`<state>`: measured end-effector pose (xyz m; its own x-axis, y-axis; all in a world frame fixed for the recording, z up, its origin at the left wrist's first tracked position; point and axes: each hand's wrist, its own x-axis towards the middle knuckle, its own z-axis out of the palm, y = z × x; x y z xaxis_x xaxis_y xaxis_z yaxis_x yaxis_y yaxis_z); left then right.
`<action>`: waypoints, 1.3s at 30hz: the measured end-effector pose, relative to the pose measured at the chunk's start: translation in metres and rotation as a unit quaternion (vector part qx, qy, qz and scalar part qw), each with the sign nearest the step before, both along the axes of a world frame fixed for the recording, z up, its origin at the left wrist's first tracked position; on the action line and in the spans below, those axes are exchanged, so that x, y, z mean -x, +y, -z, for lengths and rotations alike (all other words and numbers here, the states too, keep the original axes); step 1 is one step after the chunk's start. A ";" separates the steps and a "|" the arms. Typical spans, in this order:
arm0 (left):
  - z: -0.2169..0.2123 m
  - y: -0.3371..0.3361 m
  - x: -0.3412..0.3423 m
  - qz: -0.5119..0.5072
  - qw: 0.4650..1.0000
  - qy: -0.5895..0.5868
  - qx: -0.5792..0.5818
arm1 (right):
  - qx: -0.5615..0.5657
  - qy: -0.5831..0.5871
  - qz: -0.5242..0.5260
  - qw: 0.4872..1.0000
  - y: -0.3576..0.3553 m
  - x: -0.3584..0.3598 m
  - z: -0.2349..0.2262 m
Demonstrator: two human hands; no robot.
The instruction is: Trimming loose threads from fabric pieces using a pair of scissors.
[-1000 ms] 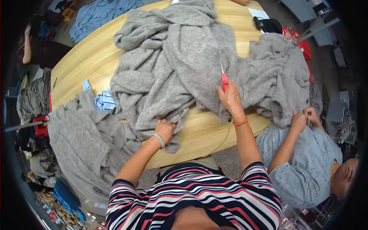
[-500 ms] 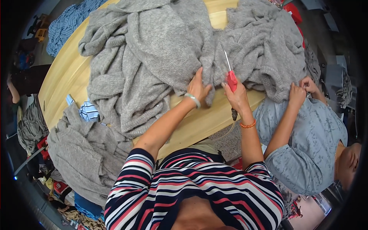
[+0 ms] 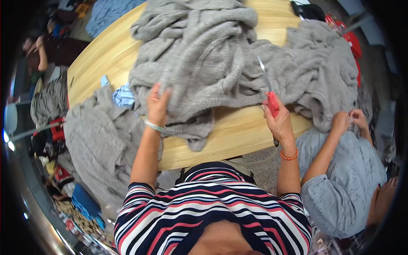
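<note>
A heap of grey knit sweaters (image 3: 212,55) lies on the pale wooden table. At its near left side, my left hand (image 3: 157,108) pinches the edge of a grey sweater (image 3: 182,91); the cloth there is smeared by motion. My right hand (image 3: 280,125) is wrapped round a red-handled tool (image 3: 272,103) with a long, thin metal tip and a cord at its rear end. The tip points up and away, over the grey knitwear (image 3: 306,68) at the right, and I cannot tell whether it touches the cloth.
More grey knitwear (image 3: 97,136) hangs over the table's left edge, beside a blue striped cloth (image 3: 123,95). Close at my right sits a person in a grey-blue top (image 3: 340,170), hands at the knitwear's edge. Another person (image 3: 40,55) stands far left. The wooden table (image 3: 238,136) curves round in front of me.
My left hand has moved left, drawing sweater cloth with it and folding it over. My right hand with the red-handled tool has shifted slightly right and nearer. The whole view has shifted too.
</note>
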<state>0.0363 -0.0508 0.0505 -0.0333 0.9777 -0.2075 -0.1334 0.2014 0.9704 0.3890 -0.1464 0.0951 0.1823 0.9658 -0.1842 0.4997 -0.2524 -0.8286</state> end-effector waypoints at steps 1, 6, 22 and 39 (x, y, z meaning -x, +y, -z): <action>0.017 -0.015 0.006 0.066 0.998 -0.002 0.001 | -0.039 -0.017 -0.025 0.999 -0.008 0.004 0.014; 0.019 -0.038 -0.023 0.049 0.962 -0.225 0.149 | -0.021 -0.038 -0.155 0.987 -0.020 0.064 -0.009; 0.078 -0.034 -0.071 0.069 0.996 -0.055 -0.005 | 0.145 -0.166 -0.275 0.936 -0.066 0.072 -0.045; 0.081 0.014 -0.046 0.154 0.987 -0.033 -0.012 | 0.116 -0.170 -0.190 0.960 -0.036 0.063 -0.031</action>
<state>0.0826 -0.0370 -0.0305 0.2795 0.9439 -0.1756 -0.1318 0.2189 0.9668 0.3262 -0.1823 0.1266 -0.0863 0.9146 -0.3950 0.8241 -0.1572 -0.5441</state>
